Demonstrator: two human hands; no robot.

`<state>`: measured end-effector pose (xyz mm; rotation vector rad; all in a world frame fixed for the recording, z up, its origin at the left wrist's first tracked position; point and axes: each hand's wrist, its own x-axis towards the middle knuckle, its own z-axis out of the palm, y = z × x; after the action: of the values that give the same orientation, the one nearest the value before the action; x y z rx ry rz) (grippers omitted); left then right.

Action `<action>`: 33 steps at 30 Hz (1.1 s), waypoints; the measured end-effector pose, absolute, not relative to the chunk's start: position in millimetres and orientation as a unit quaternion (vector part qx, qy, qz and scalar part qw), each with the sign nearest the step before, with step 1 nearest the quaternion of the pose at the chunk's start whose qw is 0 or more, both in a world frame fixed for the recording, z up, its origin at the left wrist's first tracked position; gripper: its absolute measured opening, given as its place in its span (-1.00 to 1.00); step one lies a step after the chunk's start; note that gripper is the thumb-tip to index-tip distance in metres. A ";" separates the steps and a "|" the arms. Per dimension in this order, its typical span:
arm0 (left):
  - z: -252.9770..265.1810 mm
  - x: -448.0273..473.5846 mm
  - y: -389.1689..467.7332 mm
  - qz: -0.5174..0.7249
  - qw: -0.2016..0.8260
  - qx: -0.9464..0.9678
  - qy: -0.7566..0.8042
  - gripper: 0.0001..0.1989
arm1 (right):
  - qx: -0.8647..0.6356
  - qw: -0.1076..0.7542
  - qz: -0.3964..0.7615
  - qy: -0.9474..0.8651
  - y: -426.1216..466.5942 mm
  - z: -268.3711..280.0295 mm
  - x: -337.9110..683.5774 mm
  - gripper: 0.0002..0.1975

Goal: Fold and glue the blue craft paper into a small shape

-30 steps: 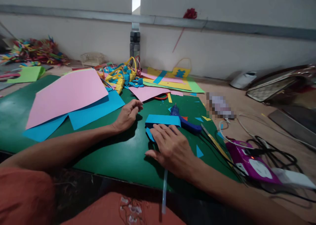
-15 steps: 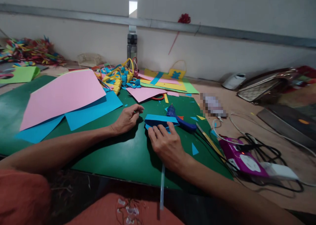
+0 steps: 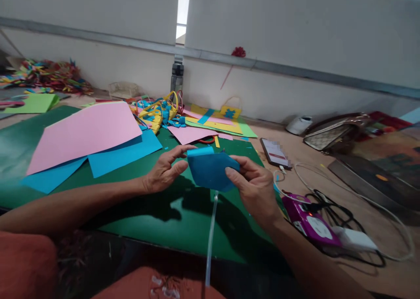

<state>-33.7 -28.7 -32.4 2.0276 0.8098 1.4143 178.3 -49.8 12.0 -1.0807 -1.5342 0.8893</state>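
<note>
A folded blue paper piece [image 3: 210, 170] is lifted above the green mat [image 3: 157, 216]. My right hand [image 3: 257, 189] grips its right edge between thumb and fingers. My left hand [image 3: 166, 170] pinches its upper left corner with thumb and forefinger. A clear glue stick [image 3: 210, 237] lies on the mat under the paper and reaches toward me. The blue glue gun seen before is hidden behind the paper.
Large pink [image 3: 87, 132] and blue [image 3: 123, 152] sheets lie at left. A heap of yellow and blue paper baskets [image 3: 160, 108] sits behind. At right are a phone [image 3: 274, 152], a purple device [image 3: 310, 220] with cables, and a bag [image 3: 337, 135].
My right hand picked the blue paper piece up off the mat. My left hand came over and took its corner. The view tilted up a little.
</note>
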 end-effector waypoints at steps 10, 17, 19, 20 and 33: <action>-26.8 -30.2 -37.6 0.494 0.224 0.780 0.313 -0.66 | -0.447 0.476 0.292 -0.699 -53.9 10.2 177.6 -0.86; -34.6 -29.0 -38.3 0.468 0.198 0.834 0.216 -0.65 | -0.417 0.443 0.254 -0.752 -59.6 12.9 177.8 -0.91; -35.2 -27.8 -38.4 0.459 0.192 0.843 0.202 -0.63 | -0.411 0.415 0.260 -0.769 -61.5 14.7 177.5 -0.91; -35.3 -27.3 -38.4 0.457 0.191 0.845 0.199 -0.62 | -0.407 0.396 0.264 -0.779 -62.1 15.4 177.5 -0.91; -34.7 -24.7 -43.0 0.457 0.212 0.834 0.225 -0.64 | -0.378 0.287 0.343 -0.811 -61.5 13.5 177.6 -0.85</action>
<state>-24.7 -43.0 -34.7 2.3163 0.6244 1.2696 177.6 -61.5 13.5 -1.0105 -2.1655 0.9164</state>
